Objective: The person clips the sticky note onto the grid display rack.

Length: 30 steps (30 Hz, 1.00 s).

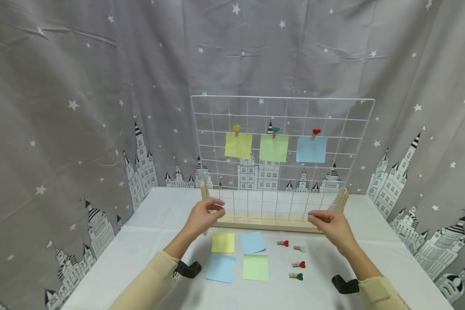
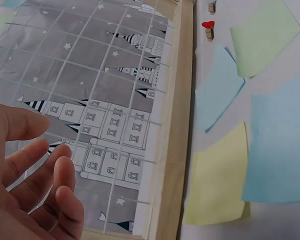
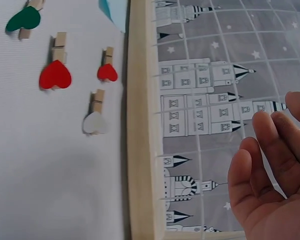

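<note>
A white wire grid [image 1: 283, 98] stands upright in a wooden base [image 1: 271, 225]. Heart clothespins hold a yellow note [image 1: 238, 147], a green note [image 1: 274, 150] and a blue note [image 1: 311, 150] on it in one row. My left hand [image 1: 203, 216] hovers at the grid's lower left, fingers loosely curved around nothing. At the lower right, my right hand [image 1: 335, 227] is likewise bare, its fingers bent softly in the right wrist view. Below the base lie a yellow note [image 1: 222, 243], a green note [image 1: 255, 268] and two blue notes, one at the back [image 1: 252, 242], one in front [image 1: 221, 268].
Right of the loose notes lie two red-heart clothespins, one farther back [image 3: 107, 73] and one nearer [image 3: 55, 75], a white-heart clothespin [image 3: 94, 122] and a green-heart clothespin [image 3: 23, 19]. The white tabletop [image 1: 170, 241] ends at a grey castle-print curtain [image 1: 100, 107].
</note>
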Each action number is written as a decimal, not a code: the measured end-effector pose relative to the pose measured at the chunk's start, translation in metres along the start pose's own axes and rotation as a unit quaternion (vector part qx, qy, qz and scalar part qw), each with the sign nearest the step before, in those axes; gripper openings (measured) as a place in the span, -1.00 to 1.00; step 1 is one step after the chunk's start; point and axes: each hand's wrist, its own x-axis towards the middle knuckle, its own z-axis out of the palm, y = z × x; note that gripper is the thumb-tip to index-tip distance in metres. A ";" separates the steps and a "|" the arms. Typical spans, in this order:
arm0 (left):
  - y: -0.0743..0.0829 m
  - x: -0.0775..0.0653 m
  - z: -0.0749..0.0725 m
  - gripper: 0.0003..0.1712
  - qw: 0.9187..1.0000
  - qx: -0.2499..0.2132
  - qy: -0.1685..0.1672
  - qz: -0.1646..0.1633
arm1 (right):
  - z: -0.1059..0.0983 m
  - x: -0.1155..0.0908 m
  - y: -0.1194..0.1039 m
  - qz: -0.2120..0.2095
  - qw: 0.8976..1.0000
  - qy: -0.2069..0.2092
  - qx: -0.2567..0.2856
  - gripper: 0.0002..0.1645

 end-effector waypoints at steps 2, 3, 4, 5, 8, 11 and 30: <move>-0.002 -0.001 -0.001 -0.76 1.000 0.006 0.001 0.003 | 0.001 0.000 0.002 0.001 1.000 0.000 0.001 -0.44; -0.004 -0.001 -0.001 -0.77 1.000 0.008 0.002 0.005 | 0.001 -0.001 0.004 0.002 1.000 -0.002 0.001 -0.44; -0.005 -0.002 -0.002 -0.77 1.000 0.011 0.004 0.007 | 0.002 -0.001 0.005 0.003 1.000 -0.004 0.003 -0.42; -0.006 -0.002 -0.002 -0.77 1.000 0.012 0.004 0.005 | 0.002 -0.001 0.007 0.004 1.000 -0.005 0.006 -0.42; -0.010 -0.004 -0.004 -0.77 1.000 0.011 0.003 -0.002 | 0.004 -0.001 0.011 0.000 1.000 -0.007 0.011 -0.44; -0.016 -0.006 -0.003 -0.73 1.000 0.003 -0.005 -0.013 | 0.005 -0.001 0.015 -0.001 1.000 -0.007 0.017 -0.47; -0.059 -0.026 0.008 -0.75 0.999 0.025 -0.035 -0.013 | 0.034 0.001 0.046 0.043 0.995 -0.036 0.084 -0.51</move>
